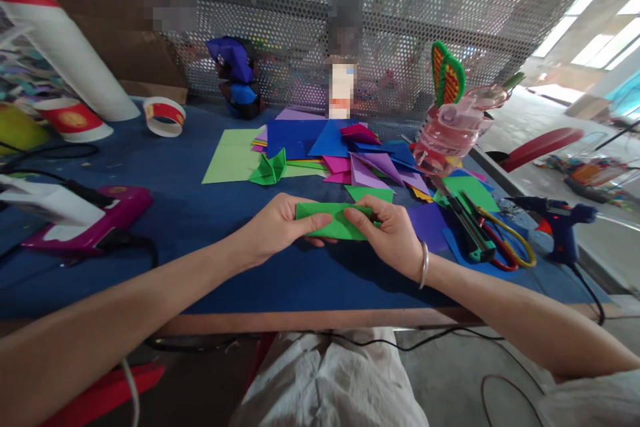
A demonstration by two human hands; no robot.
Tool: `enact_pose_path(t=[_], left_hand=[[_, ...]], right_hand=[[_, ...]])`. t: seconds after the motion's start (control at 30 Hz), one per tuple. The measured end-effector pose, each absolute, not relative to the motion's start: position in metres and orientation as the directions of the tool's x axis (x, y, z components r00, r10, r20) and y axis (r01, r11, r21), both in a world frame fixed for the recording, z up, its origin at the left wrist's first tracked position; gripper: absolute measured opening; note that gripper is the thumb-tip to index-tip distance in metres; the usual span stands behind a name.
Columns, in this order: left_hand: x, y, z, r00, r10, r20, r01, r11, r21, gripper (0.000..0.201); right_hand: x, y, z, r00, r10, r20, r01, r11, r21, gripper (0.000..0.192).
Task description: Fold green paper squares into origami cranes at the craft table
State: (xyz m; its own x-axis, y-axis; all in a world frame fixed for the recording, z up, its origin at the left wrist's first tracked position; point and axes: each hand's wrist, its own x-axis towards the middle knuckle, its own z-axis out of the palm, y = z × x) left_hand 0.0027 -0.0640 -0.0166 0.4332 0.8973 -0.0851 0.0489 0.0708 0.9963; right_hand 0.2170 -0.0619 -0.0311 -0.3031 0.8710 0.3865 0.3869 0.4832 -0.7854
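Pinching a folded strip of bright green paper (336, 221) between them, the left hand (277, 227) and right hand (393, 237) hold it just above the blue felt-covered table (210, 213), near its front edge. Each hand has its thumb on top and its fingers curled beneath, clamped on one end of the strip. The paper looks thin and already layered, so to my eye the likeliest mishap is the layers sliding out of line if one thumb eases off, leaving a crooked crease; a hard tug from both ends could also tear it along a fold.

Just behind the hands lies a loose heap of coloured paper sheets (345, 153), purple, blue, pink and green, with a small folded green paper shape (269, 170) at its left edge. To the right, close to the right wrist (which wears a silver bangle (425, 265)), sit yellow-handled scissors (505, 243) and a green-handled utility knife (467, 230); an elbow swung wide could catch them. Farther right stands a blue hot glue gun (563, 223), its cord trailing off the table. A pink plastic bottle (447, 137) leans behind the tools. Left, well apart, rests a magenta glue gun (97, 217) with a black cable. Nothing lies between the hands and the strip.
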Motion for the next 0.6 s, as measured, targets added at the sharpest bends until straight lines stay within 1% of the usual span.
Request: enact_pose_path(t=[0.07, 0.13, 0.23, 0.27, 0.33, 0.4, 0.5, 0.6], left_hand=[[0.0, -0.064, -0.016, 0.411, 0.908, -0.075, 0.122, 0.027, 0.992, 0.03], [-0.003, -0.064, -0.015, 0.412, 0.909, -0.07, 0.262, -0.044, 0.964, 0.03], [-0.009, -0.066, -0.013, 0.487, 0.869, -0.085, 0.486, -0.189, 0.853, 0.03], [-0.01, -0.067, -0.012, 0.509, 0.858, -0.066, 0.528, -0.25, 0.812, 0.029], [-0.011, -0.068, -0.013, 0.531, 0.847, 0.014, 0.573, -0.372, 0.731, 0.026], [-0.011, -0.069, -0.015, 0.541, 0.839, 0.057, 0.599, -0.432, 0.675, 0.024], [-0.01, -0.07, -0.021, 0.526, 0.849, 0.054, 0.645, -0.44, 0.625, 0.026], [-0.01, -0.07, -0.025, 0.505, 0.851, 0.142, 0.692, -0.498, 0.522, 0.031]], right_hand=[[0.216, -0.063, -0.03, -0.325, 0.871, 0.369, 0.395, 0.479, -0.784, 0.032], [0.216, -0.064, -0.029, -0.363, 0.873, 0.327, 0.405, 0.464, -0.788, 0.032], [0.216, -0.067, -0.029, -0.452, 0.865, 0.219, 0.432, 0.427, -0.794, 0.034], [0.216, -0.067, -0.028, -0.478, 0.859, 0.185, 0.448, 0.419, -0.79, 0.036], [0.217, -0.067, -0.028, -0.511, 0.849, 0.134, 0.494, 0.417, -0.763, 0.038], [0.217, -0.066, -0.026, -0.51, 0.854, 0.101, 0.569, 0.424, -0.705, 0.038], [0.215, -0.065, -0.023, -0.481, 0.875, 0.048, 0.702, 0.417, -0.578, 0.036], [0.211, -0.066, -0.021, -0.46, 0.888, 0.003, 0.794, 0.413, -0.447, 0.029]])
